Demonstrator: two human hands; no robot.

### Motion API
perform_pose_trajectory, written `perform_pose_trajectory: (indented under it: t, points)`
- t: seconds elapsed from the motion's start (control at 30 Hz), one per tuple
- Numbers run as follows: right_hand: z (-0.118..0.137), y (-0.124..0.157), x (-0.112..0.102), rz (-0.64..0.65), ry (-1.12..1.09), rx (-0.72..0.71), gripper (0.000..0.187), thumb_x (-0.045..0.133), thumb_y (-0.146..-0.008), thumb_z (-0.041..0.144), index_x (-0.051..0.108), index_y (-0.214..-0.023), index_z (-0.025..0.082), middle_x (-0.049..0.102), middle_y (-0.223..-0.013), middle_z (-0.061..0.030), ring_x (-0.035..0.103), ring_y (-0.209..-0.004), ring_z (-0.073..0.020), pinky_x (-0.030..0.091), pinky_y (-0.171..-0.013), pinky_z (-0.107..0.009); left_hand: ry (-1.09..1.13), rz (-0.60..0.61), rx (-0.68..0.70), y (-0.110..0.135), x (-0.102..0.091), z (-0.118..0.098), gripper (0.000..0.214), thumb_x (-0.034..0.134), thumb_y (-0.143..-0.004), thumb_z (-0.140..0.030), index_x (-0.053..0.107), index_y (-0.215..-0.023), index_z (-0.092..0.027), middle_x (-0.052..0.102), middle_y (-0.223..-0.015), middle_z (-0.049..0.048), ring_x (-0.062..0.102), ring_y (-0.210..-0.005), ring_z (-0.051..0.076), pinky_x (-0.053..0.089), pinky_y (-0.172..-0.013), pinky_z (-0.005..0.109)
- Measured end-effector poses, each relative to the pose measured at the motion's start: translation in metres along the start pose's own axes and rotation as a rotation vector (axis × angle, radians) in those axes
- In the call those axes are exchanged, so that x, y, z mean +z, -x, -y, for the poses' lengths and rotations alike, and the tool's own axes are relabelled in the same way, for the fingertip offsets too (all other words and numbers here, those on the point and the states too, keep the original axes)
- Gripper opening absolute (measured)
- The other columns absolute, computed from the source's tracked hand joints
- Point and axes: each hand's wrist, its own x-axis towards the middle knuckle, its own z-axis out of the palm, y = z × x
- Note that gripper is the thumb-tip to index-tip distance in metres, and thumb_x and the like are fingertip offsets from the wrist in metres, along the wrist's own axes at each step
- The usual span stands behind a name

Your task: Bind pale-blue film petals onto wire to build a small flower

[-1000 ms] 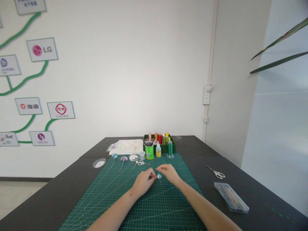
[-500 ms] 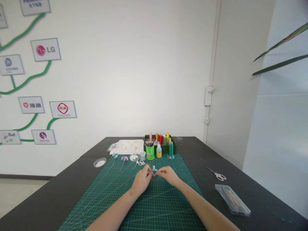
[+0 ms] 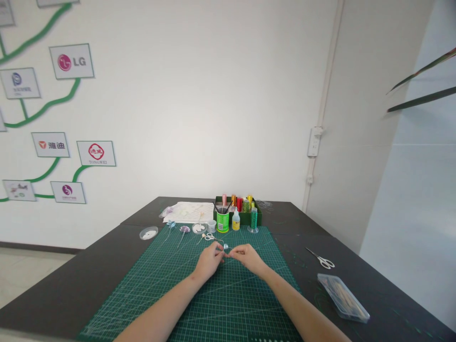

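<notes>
Small pale-blue artificial flower (image 3: 225, 246) sits just above the fingertips of the L hand (image 3: 209, 260), over the far half of the green cutting mat (image 3: 228, 304) on the black worktop (image 3: 107, 275). L grip is narrow, thumb & fingers apparently pinching the flower at or near its base — exact contact too small to make out. R hand (image 3: 249, 258) is close by on the other side, thumb & forefinger drawn together; can't tell if there's anything btwn them. Handling, judged by looks: v. light, prob. thin wire w/ soft, filmy petals, so it'd bend or crease easily. Best hold is low, at the base or any stem, w/ a light fingertip pinch; the petals look fragile & shouldn't be squeezed. A thin stem could also twist or slip btwn the fingers, so the base wants steadying — no hard pulling. Nearby, for ref.: a blue stemmed flower (image 3: 171, 223) & a purple flower (image 3: 185, 229) lie to the left on the mat, small white-handled scissors (image 3: 209, 236) just beyond the L hand, then a green tin (image 3: 223, 222) w/ tools, a squeeze bottle (image 3: 235, 221) & a green thread spool (image 3: 254, 218) in front of the thread box (image 3: 245, 220). Off the mat to the right: another pair of scissors (image 3: 325, 262) & a clear plastic case (image 3: 344, 298).
</notes>
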Motion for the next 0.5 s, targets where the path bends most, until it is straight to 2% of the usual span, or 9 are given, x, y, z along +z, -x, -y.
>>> perform_pose_trajectory:
  t: [0.2,0.37,0.43,0.5]
  points:
    - [-0.003,-0.003,-0.001,-0.030,-0.017,0.002,0.028,0.061,-0.077,0.038,0.074,-0.074,0.014,0.047,-0.048,0.0032,0.030,-0.043,-0.0074,0.021,-0.043,-0.022,0.200,0.011,-0.057,-0.008,0.005,0.008,0.011,0.049,-0.083,-0.028,0.050,-0.086,-0.018,0.074,-0.086,0.0047,0.070,-0.070,0.018,0.047,-0.064,0.027]
    - [-0.009,-0.007,-0.002,-0.098,-0.178,0.133,0.033,0.060,-0.075,0.048,0.066,-0.074,0.015,0.033,-0.042,0.0086,0.025,-0.038,-0.0076,0.020,-0.040,-0.022,0.334,-0.002,-0.077,-0.012,0.006,0.013,0.014,0.053,-0.082,-0.031,0.049,-0.084,-0.017,0.074,-0.087,0.0076,0.068,-0.060,0.017,0.047,-0.058,0.026]
    - [-0.011,-0.008,-0.004,-0.149,-0.205,0.142,0.039,0.053,-0.078,0.054,0.062,-0.073,0.016,0.031,-0.043,0.0088,0.025,-0.038,-0.0081,0.022,-0.040,-0.023,0.356,-0.006,-0.070,-0.012,0.006,0.014,0.017,0.054,-0.082,-0.033,0.050,-0.083,-0.017,0.074,-0.087,0.0080,0.068,-0.058,0.016,0.047,-0.058,0.025]
    - [-0.013,-0.008,-0.008,-0.241,-0.131,0.103,0.044,0.047,-0.082,0.058,0.055,-0.065,0.018,0.036,-0.046,0.0067,0.032,-0.042,-0.0093,0.028,-0.044,-0.024,0.371,-0.007,-0.069,-0.012,0.006,0.014,0.019,0.055,-0.082,-0.035,0.050,-0.083,-0.017,0.074,-0.086,0.0079,0.068,-0.058,0.016,0.047,-0.058,0.025]
